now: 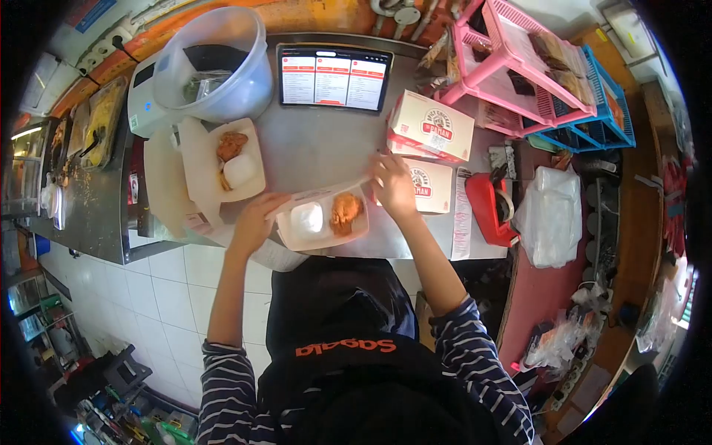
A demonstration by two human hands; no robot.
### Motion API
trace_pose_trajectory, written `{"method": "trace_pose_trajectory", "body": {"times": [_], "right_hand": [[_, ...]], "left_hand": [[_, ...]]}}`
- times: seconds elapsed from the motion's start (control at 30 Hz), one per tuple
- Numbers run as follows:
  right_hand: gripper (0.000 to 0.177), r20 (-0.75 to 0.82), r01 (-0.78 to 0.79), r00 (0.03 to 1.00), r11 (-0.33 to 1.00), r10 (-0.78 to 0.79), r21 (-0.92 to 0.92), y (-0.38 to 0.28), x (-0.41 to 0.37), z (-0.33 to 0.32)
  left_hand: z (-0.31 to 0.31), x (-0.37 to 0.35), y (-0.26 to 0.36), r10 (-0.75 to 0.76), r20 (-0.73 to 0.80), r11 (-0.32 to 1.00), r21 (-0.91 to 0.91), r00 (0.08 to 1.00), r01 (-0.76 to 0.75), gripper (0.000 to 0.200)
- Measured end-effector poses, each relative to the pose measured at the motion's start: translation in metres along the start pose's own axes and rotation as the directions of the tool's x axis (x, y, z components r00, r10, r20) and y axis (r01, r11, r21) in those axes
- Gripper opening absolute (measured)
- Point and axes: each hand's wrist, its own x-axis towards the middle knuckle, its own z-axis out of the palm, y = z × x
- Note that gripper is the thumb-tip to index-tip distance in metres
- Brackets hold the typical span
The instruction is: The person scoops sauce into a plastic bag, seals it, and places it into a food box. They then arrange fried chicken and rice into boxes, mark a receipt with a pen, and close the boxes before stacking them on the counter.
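In front of me sits an open cardboard food box (288, 239) holding a piece of fried chicken (345, 213) and a white wrapped portion (307, 218). My left hand (254, 222) grips its left end near the raised lid (326, 193). At the lid's right end, the bent fingers of my right hand (394, 184) hold its edge. To the left stands a second open box (256, 183), also with fried chicken (232, 144) and a white portion (242, 172). Two closed printed boxes, an upper one (408, 111) and a lower one (439, 194), are beside my right hand.
A tablet (335, 77) stands at the back, right of a translucent tub (248, 85). Pink (463, 63) and blue (630, 126) plastic racks occupy the back right. A red tape dispenser (483, 211) and clear plastic bags (550, 215) lie at the right.
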Motion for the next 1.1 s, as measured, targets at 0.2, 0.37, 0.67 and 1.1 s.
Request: {"method": "trace_pose_trajectory", "body": {"times": [0.2, 0.37, 0.67, 1.1], "right_hand": [[0.016, -0.12, -0.215, 0.967, 0.973, 0.223, 0.082, -0.042, -0.096, 0.01], [0.011, -0.114, -0.608, 0.744, 0.738, 0.659, 0.294, -0.052, -0.129, 0.049], [0.028, 0.108, -0.642, 0.479, 0.264, 0.871, 0.719, -0.05, -0.128, 0.047], [0.044, 0.48, -0.88, 0.47, 0.349, 0.741, 0.324, -0.038, -0.085, 0.003]], "left_hand": [[0.078, -0.049, -0.03, -0.196, -0.215, 0.979, 0.017, 0.957, 0.205, 0.051], [0.087, -0.038, -0.011, -0.198, -0.156, 0.958, -0.24, 0.968, 0.157, 0.047], [0.074, -0.019, -0.038, -0.25, 0.156, 0.878, -0.38, 0.956, 0.292, 0.039], [0.042, 0.031, -0.05, -0.394, 0.553, 0.602, -0.448, 0.734, 0.661, 0.05]]}}
